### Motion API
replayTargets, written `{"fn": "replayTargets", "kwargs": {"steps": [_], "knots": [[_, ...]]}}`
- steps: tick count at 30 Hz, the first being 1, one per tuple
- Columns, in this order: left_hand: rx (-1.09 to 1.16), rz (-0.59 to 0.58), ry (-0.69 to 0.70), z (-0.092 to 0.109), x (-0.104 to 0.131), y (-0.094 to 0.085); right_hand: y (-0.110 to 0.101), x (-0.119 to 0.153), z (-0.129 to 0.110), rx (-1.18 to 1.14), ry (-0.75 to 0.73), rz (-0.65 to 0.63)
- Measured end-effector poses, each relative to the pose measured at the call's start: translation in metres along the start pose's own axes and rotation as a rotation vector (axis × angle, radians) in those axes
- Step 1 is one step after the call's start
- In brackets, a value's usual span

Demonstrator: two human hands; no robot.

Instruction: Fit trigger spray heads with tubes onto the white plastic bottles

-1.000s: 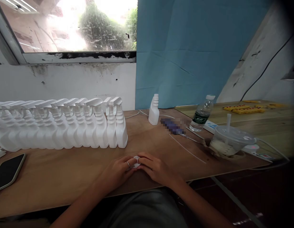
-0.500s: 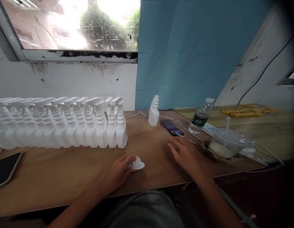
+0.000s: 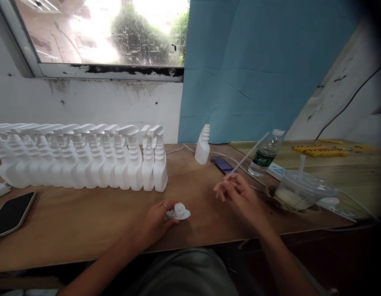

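Observation:
My left hand point(image 3: 162, 218) rests at the table's front, closed on a white spray trigger head point(image 3: 179, 211) whose round collar faces up. To the right, my right hand point(image 3: 238, 193) pinches a thin, pale dip tube point(image 3: 248, 153), tilted with its upper end towards the back right. The tube is apart from the trigger head. Behind my hands stands a white bottle point(image 3: 203, 147) with no sprayer on it. A long row of white spray bottles point(image 3: 133, 168) with trigger heads fitted stands upright on the left.
A phone point(image 3: 13, 214) lies at the left and another phone point(image 3: 225, 166) beyond my right hand. A water bottle point(image 3: 264, 156), a lidded plastic cup point(image 3: 301, 191) with a straw and a power strip point(image 3: 275, 170) are on the right. White cables cross the table.
My right hand has picked up the tube from the table and raised it at a slant. My left hand still holds the trigger head. The view has shifted slightly.

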State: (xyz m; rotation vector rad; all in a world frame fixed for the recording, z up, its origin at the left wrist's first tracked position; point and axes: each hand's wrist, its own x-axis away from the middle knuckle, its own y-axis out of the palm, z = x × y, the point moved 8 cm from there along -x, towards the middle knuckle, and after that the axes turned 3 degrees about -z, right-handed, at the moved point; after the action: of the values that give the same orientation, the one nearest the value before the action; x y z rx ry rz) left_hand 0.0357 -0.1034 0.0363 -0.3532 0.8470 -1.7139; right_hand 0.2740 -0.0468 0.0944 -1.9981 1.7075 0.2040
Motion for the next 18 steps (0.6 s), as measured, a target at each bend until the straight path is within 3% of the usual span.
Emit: {"fn": "replayTargets", "kwargs": {"steps": [4, 8, 18], "knots": [[0.041, -0.005, 0.008, 0.001, -0.001, -0.001, 0.063, -0.001, -0.035, -0.427, -0.052, -0.21], [0.063, 0.001, 0.029, 0.004, -0.001, -0.002, 0.102, -0.002, -0.036, -0.508, -0.06, -0.326], [0.058, -0.005, 0.056, -0.002, -0.005, 0.002, 0.121, 0.0, -0.02, -0.497, -0.034, -0.367]]}}
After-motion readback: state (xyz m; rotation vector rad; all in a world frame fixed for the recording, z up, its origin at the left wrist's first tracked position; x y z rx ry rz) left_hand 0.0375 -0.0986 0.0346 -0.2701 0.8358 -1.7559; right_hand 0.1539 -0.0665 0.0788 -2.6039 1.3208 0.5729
